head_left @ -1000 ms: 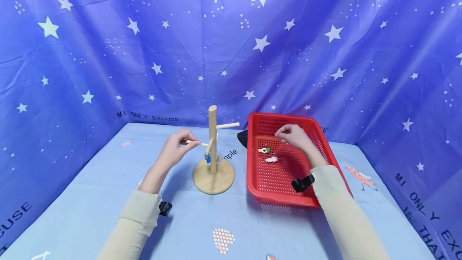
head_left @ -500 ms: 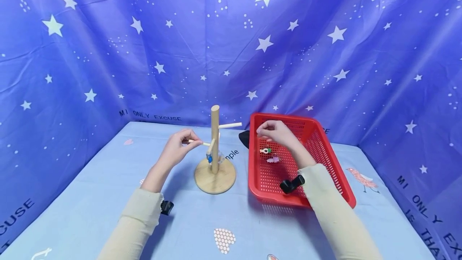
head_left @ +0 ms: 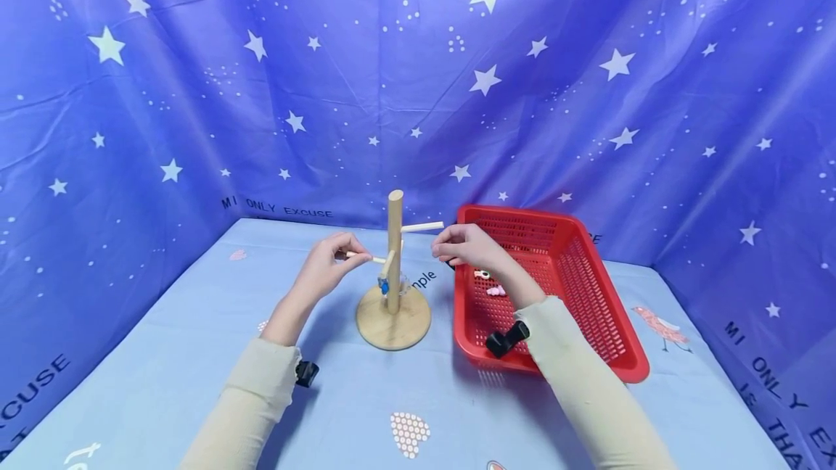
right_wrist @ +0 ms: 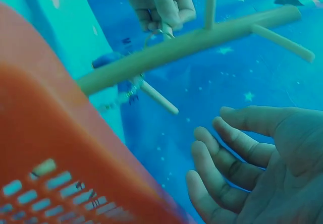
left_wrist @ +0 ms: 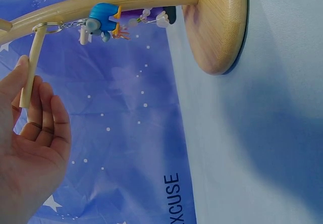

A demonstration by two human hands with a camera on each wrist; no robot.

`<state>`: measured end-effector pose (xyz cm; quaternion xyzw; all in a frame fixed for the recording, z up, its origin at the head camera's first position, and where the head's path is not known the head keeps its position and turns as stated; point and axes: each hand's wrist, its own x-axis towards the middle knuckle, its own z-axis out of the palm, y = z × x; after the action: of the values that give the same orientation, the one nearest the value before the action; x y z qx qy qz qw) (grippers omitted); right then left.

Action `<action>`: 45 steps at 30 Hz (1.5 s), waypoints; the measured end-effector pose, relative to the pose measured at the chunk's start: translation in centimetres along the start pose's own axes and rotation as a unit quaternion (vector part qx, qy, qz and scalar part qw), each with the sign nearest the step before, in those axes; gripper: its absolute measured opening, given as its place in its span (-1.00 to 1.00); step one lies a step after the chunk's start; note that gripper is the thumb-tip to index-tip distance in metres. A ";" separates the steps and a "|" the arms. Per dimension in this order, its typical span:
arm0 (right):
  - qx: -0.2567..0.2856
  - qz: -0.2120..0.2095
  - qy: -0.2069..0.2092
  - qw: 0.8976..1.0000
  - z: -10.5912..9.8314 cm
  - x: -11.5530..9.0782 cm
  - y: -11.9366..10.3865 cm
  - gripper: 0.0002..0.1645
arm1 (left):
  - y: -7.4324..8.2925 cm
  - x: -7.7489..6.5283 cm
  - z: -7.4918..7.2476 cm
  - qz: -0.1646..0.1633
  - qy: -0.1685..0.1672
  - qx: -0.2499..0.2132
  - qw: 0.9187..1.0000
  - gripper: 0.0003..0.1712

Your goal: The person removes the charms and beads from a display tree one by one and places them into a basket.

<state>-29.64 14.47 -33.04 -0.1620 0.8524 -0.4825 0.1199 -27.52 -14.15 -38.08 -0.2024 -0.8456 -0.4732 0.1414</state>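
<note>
My left hand (head_left: 326, 267) pinches the free end of a thin peg (left_wrist: 31, 75) on the wooden stand (head_left: 395, 238), between thumb and fingers. A keychain with a small blue figure (left_wrist: 102, 21) hangs by its ring at that peg's inner end, close to the post. Behind it, a keychain of pale clear beads (left_wrist: 136, 21) with a white flower-like end hangs lower on the stand. My right hand (head_left: 475, 249) is in the air between the red basket and the stand, short of the upper right peg (head_left: 423, 226). Its fingers (right_wrist: 229, 171) are loosely bent, with nothing between them.
The red perforated basket (head_left: 462, 310) stands right of the stand, under my right forearm. Inside lie a pink charm (head_left: 496, 291) and a white-and-green charm (head_left: 482, 274), partly covered by the hand. A starry blue curtain (head_left: 366, 93) closes off the back.
From over the basket, my right hand has moved left past its rim toward the stand. The left hand keeps its pinch on the peg. The head view has shifted slightly.
</note>
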 end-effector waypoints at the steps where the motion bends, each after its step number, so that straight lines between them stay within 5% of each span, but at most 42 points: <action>1: -0.003 -0.004 -0.006 1.000 0.3 0.0 -0.1 -0.72 | 0.0 0.0 0.0 0.000 0.000 0.000 1.000 -0.90; 31: -0.063 0.038 -0.145 0.987 4.0 1.9 -0.4 -0.65 | -0.2 0.2 0.2 0.007 0.003 -0.008 1.000 -0.90; 45: -0.056 0.049 -0.133 0.988 4.7 2.7 -0.4 -0.81 | -0.4 0.1 0.2 0.001 0.005 -0.010 1.000 -0.88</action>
<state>-30.39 9.54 -35.17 -0.1894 0.8616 -0.4012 0.2466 -27.79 -14.17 -38.39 -0.2025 -0.8400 -0.4823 0.1444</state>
